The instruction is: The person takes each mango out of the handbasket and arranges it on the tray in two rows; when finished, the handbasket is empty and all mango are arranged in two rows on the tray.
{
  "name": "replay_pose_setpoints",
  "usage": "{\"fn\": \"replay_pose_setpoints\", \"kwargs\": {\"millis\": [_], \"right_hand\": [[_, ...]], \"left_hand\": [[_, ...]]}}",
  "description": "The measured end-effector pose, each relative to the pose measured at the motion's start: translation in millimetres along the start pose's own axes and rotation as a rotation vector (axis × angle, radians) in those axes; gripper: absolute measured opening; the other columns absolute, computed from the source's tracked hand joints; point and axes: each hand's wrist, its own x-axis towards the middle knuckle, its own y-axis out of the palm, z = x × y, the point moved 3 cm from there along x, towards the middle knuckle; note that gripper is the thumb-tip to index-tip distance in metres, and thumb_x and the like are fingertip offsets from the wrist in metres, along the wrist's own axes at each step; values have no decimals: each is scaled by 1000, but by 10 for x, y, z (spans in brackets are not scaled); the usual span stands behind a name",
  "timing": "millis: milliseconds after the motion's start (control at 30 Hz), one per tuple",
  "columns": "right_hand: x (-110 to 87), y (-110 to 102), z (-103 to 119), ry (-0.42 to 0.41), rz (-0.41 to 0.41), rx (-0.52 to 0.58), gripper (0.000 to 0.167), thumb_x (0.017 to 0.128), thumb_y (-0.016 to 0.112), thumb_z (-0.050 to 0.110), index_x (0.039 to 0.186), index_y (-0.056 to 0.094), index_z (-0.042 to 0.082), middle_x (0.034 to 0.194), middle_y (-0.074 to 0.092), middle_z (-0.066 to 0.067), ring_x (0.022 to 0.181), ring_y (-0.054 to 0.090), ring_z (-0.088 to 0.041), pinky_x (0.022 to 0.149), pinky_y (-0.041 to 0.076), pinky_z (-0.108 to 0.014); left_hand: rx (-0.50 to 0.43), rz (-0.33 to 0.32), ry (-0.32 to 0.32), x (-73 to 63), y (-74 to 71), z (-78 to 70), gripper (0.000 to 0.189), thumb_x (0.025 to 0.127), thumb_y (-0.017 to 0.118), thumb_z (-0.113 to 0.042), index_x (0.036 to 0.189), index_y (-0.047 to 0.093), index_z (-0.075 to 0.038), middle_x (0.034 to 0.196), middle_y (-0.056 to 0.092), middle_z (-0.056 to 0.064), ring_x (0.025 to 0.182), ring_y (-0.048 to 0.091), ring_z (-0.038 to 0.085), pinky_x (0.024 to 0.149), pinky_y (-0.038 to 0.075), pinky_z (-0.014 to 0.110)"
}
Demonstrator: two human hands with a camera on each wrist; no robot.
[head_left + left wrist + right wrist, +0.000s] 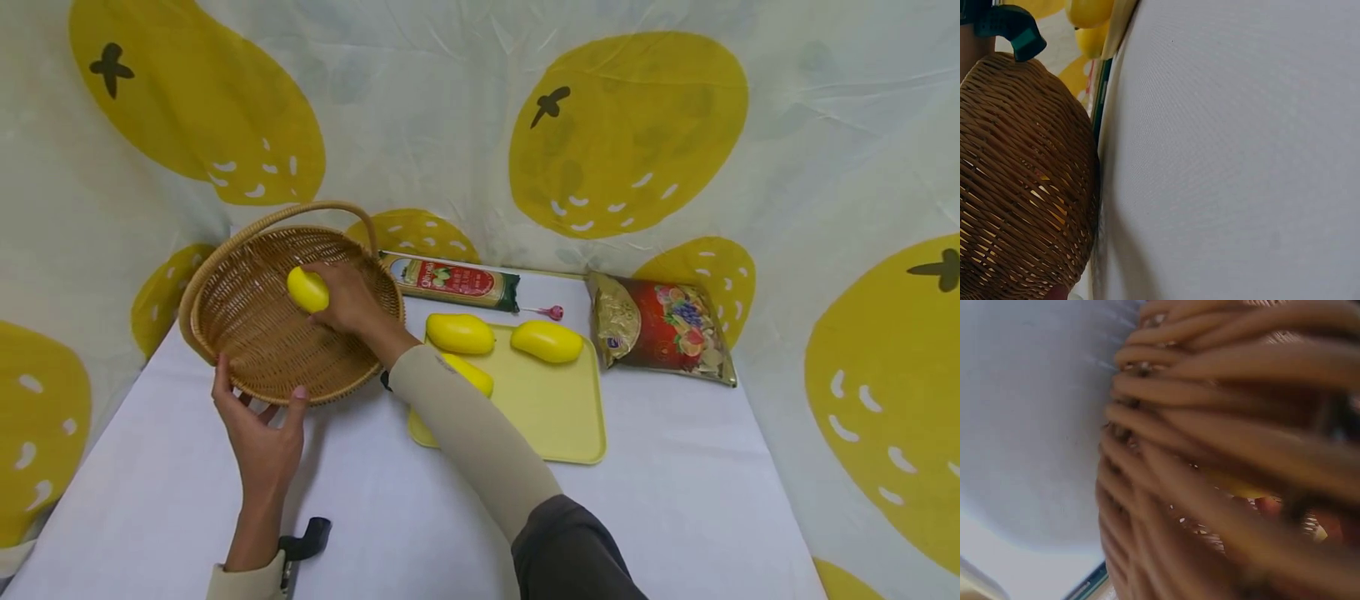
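Note:
A round wicker basket (255,354) with an arched handle leans toward me at the left of the table. My left hand (262,442) holds its near rim, thumb up at the edge and fingers spread against the outside. Inside the basket, my right hand (343,296) grips a yellow mango (307,289) above the woven bottom. In the left wrist view, the basket's outer weave (1022,181) fills the left side; in the right wrist view, blurred wicker strands (1241,419) hide most of the right hand's work.
Three more mangoes (546,342) lie on a pale yellow tray (547,421), one partly behind my right sleeve. Behind the tray are a long green packet with a red label (457,279) and a pink lollipop (554,312). A red and gold bag (667,329) lies at the right.

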Motion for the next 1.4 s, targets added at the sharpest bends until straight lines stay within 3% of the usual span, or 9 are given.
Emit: {"fn": "replay_pose_setpoints", "kwargs": {"millis": [333,600,767,1067,1267,1400], "right_hand": [[107,63,-9,13,13,-9,77,91,85,16,159,47,22,158,55,-1,146,49,-20,122,37,-30],[-7,4,14,-5,36,11,78,91,85,18,159,47,26,159,54,1,145,50,-17,120,39,-32],[-169,-105,62,-45,30,65,78,92,85,21,159,46,29,158,56,4,142,52,-15,122,35,-35],[-651,-433,74,-109,-61,323,76,89,86,15,156,52,29,155,59,4,131,62,-17,104,54,-28],[-934,-580,-34,-172,-92,432,76,89,86,13,157,52,27,157,56,6,133,59,-14,106,52,-24],[-1098,-666,-118,-192,-108,478,75,89,86,12,155,54,26,155,57,7,132,59,-13,109,52,-27]], "left_hand": [[0,-8,6,-1,13,-8,103,91,81,-19,169,15,-34,173,23,-6,144,43,27,95,49,23],[13,-5,4,-1,16,-19,103,91,81,-21,169,15,-33,173,21,-6,145,42,28,96,50,25],[21,-11,-1,10,3,-11,104,90,81,-18,169,15,-34,173,21,-7,144,42,29,97,51,27],[20,1,-9,2,6,-9,105,91,80,-20,169,13,-34,174,18,-10,147,41,30,103,53,43],[14,-1,-2,0,-2,-11,103,91,79,-21,169,13,-34,173,19,-9,145,42,29,101,53,39],[10,0,-1,-5,-3,-3,103,91,79,-21,169,13,-34,173,20,-8,145,42,29,102,52,37]]}}
